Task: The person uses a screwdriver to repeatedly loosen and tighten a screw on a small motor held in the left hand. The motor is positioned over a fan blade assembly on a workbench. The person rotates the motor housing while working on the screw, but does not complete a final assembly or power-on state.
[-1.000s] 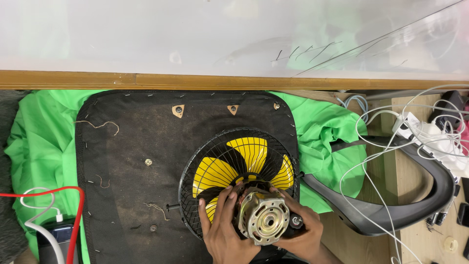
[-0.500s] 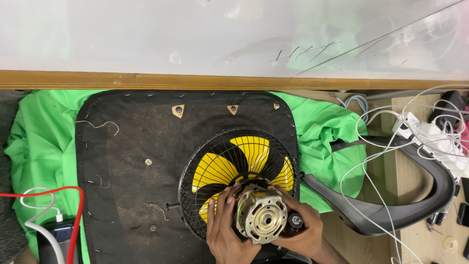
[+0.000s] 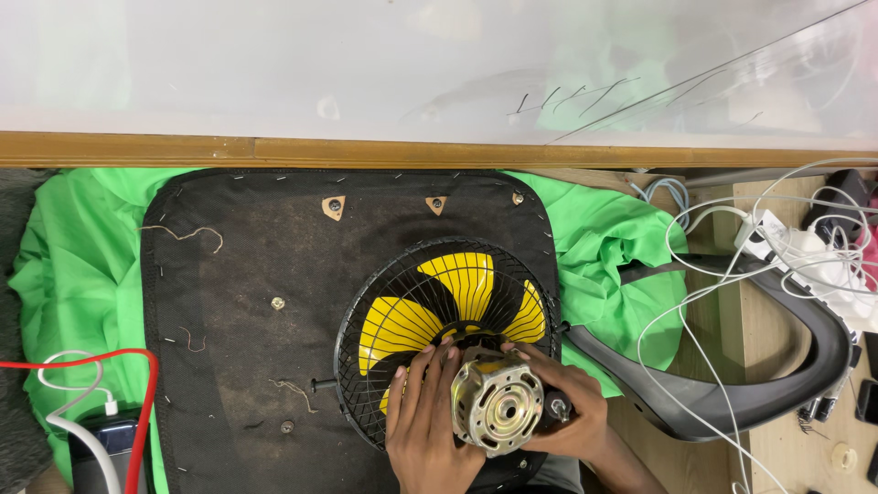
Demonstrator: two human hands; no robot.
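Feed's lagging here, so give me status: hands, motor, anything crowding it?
Left hand and right hand both gripping the fan motor. Motor sits on the black wire guard over yellow blades. White cables lie well right, apart.

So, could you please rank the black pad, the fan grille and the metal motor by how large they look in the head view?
1. Black pad, clearly the largest.
2. Fan grille, a wire cage over yellow blades.
3. Metal motor, smallest, held between the left hand and right hand.

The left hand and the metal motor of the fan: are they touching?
Touching. The head view shows the left hand with its fingers pressed against the side of the motor.
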